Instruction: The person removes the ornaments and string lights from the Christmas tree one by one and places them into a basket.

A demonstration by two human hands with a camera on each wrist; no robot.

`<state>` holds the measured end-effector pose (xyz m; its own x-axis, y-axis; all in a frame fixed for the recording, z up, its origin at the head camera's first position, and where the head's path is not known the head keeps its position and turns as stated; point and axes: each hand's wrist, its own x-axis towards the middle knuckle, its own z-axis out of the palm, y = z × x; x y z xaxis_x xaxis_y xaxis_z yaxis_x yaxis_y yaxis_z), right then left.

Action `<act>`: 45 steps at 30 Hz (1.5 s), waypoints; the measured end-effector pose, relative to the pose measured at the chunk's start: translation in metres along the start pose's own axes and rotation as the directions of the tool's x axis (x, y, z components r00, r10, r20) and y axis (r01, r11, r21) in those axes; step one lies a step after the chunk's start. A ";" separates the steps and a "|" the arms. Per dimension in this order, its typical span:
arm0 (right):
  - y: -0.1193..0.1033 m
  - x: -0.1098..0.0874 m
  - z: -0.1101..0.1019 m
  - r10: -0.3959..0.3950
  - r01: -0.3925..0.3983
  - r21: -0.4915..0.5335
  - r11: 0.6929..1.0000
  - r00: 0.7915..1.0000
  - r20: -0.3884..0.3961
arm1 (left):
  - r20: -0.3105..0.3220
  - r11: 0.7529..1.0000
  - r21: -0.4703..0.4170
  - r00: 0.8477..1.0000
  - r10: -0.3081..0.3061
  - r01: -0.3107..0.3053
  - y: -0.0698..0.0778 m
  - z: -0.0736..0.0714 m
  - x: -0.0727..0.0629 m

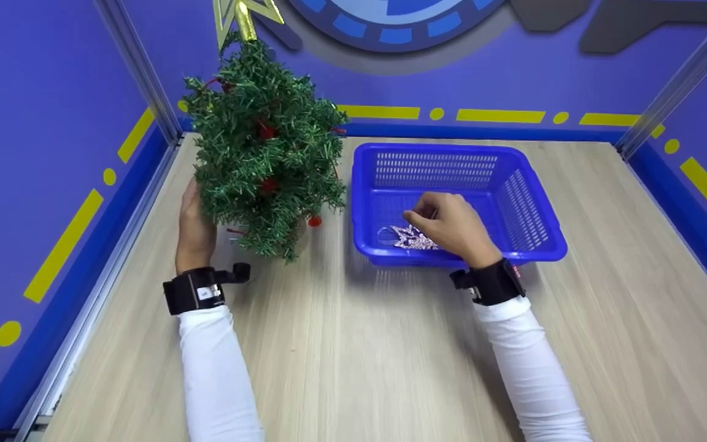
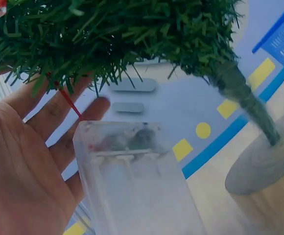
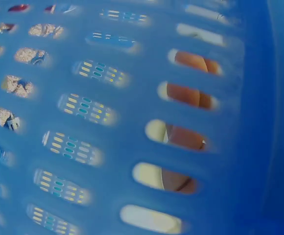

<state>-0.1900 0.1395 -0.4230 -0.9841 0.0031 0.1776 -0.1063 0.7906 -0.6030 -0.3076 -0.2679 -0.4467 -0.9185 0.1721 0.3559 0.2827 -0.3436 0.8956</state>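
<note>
A small green artificial Christmas tree (image 1: 267, 147) with red ornaments and a gold star topper (image 1: 245, 21) stands at the left. My left hand (image 1: 197, 230) is at its left side, palm toward it, fingers loosely extended among the lower branches. In the left wrist view, a translucent block (image 2: 137, 181) with a red cord hangs beside those fingers. My right hand (image 1: 452, 224) reaches inside the blue basket (image 1: 363, 202), thumb and fingers bent together above a glittery pink ornament (image 1: 413, 238). I cannot tell whether they pinch anything.
The light wood table (image 1: 329, 344) bears the tree and basket. Blue panels (image 1: 53, 153) with yellow markings rise at the left, back and right. The tree's round wooden base (image 2: 264, 171) shows in the left wrist view. Basket slots fill the right wrist view.
</note>
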 end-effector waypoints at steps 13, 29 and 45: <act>-0.007 0.004 0.001 -0.019 0.019 -0.007 1.000 0.999 0.026 | 0.011 0.962 -0.223 0.986 0.167 -0.160 0.001 -0.006 0.003; -0.013 0.010 0.000 -0.061 0.061 -0.035 0.997 0.998 0.010 | 0.128 0.945 -0.282 0.969 0.209 -0.167 0.005 -0.018 0.000; -0.045 0.012 0.002 -0.156 0.235 0.357 0.904 0.959 -0.236 | -0.181 0.984 -0.026 0.969 0.169 -0.177 0.017 -0.009 0.000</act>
<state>-0.1969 0.1032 -0.3952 -0.8937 0.0240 0.4480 -0.3781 0.4971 -0.7809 -0.3056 -0.2822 -0.4343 -0.8922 -0.0585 0.4479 0.4331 -0.3927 0.8113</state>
